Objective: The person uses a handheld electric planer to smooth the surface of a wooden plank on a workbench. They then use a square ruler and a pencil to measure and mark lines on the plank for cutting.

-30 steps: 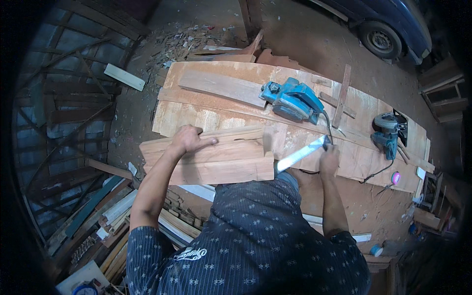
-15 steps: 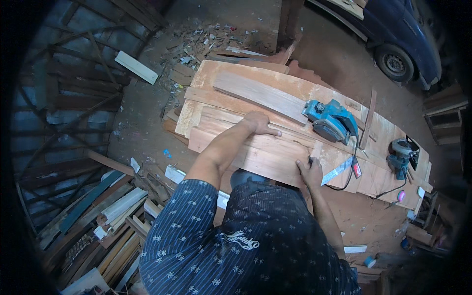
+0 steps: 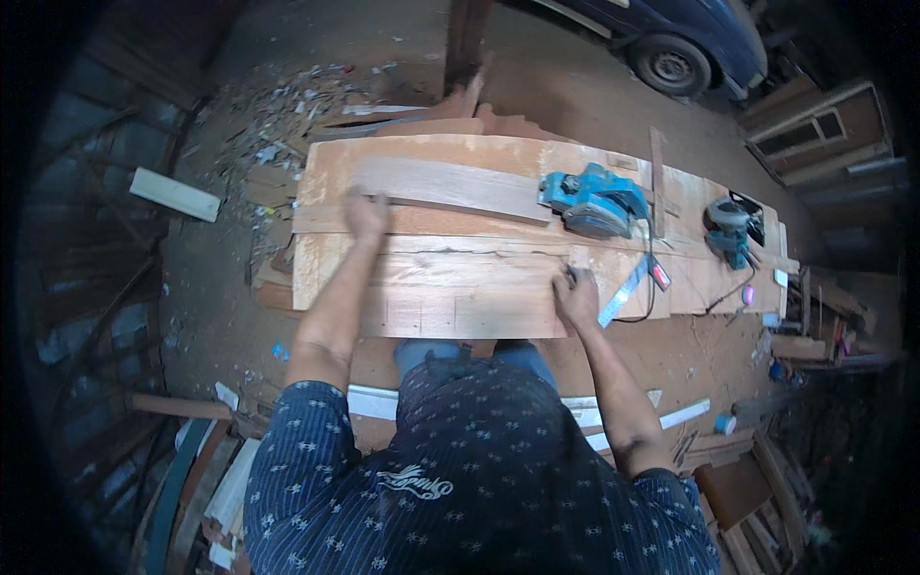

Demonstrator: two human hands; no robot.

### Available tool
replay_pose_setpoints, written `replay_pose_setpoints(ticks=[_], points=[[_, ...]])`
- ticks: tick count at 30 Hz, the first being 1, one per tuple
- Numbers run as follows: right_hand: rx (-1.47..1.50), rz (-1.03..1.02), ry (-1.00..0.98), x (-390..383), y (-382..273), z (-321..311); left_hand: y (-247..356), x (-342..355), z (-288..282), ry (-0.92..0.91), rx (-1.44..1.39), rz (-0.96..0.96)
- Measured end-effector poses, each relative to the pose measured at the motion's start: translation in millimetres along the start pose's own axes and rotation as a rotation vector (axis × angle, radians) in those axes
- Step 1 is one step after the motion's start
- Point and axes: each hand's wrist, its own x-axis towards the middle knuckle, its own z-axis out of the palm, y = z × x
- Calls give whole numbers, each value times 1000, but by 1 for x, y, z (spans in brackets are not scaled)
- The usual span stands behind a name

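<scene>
A wide pale wooden panel (image 3: 465, 287) lies across the near side of the workbench, with thin lines marked near its front edge. My left hand (image 3: 367, 216), smeared by motion, is at the panel's far left corner, beside the left end of a loose plank (image 3: 460, 187). Whether it grips anything is unclear. At the panel's right edge, my right hand (image 3: 577, 299) is closed round a small dark object (image 3: 572, 276) too small to name. A metal ruler (image 3: 625, 290) lies just right of that hand.
A blue electric planer (image 3: 596, 201) rests by the plank's right end, its cable trailing toward me. Further right stand a circular saw (image 3: 730, 230) and a wood strip (image 3: 657, 182). Scraps litter the floor (image 3: 278, 125) beyond. A vehicle wheel (image 3: 669, 67) shows at the back.
My view has turned to the right and levelled with the bench. My left hand has moved off the panel's middle to its far left corner. The panel now lies straight before me.
</scene>
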Motion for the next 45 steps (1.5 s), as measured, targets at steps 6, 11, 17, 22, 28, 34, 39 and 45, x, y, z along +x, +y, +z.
replay_pose_setpoints(ticks=[6,11,17,22,28,34,39,45], points=[[150,21,135,99,-41,56,-93,88,-23,-368,-267,-158],[276,439,-54,146,-46,71,-53,57,-22,-168,-320,-176],[-1,400,-64,146,-80,23,-42,4,-82,-25,-254,-146],[-11,320,-75,135,-97,-5,-60,-30,-117,65,-308,-165],[232,288,-17,37,-75,-52,-104,-124,-117,-34,-566,-179],[480,356,-92,-30,-54,-20,-121,-176,-92,-82,-178,172],[489,270,-85,-9,-78,5,-97,-124,-103,16,-158,65],[456,19,-91,78,-126,-1,-47,-10,-52,172,-6,223]])
